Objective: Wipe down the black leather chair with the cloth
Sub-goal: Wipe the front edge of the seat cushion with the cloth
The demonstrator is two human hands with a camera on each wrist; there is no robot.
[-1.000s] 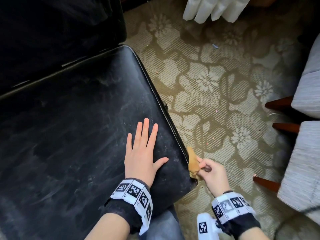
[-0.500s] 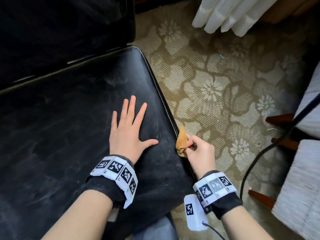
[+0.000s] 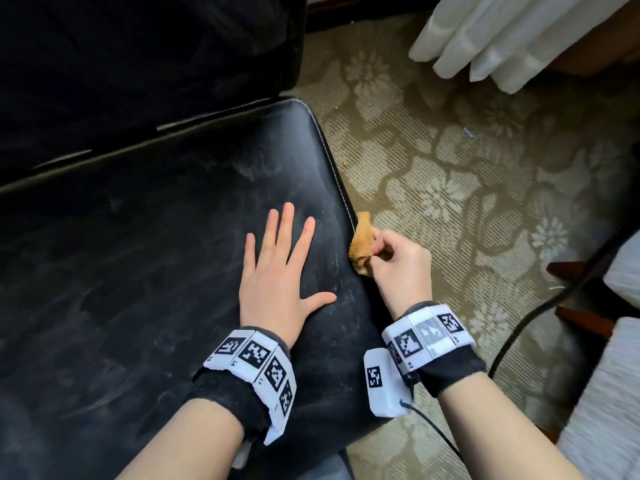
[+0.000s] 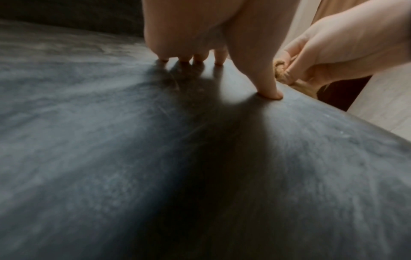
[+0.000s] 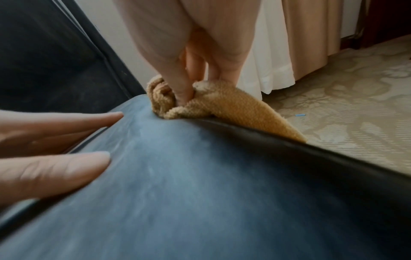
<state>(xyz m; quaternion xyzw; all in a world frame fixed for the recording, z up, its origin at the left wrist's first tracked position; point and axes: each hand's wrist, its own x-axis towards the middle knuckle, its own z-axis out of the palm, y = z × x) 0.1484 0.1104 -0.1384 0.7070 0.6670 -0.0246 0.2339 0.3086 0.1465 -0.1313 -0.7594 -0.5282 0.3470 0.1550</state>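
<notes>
- Here, the cloth [image 3: 362, 242] is pinched in the right hand [image 3: 398, 265] against the right edge of the chair [image 3: 138, 254] seat.
- The left hand [image 3: 277, 271] is spread flat on the seat.
- The cloth looks soft and light; it is probably best held bunched.

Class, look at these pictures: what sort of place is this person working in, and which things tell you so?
Probably a furnished sitting room or hotel room. A flower-patterned carpet covers the floor, long curtains hang down to it, and the black leather chair stands near pale upholstered seats on wooden legs.
</notes>
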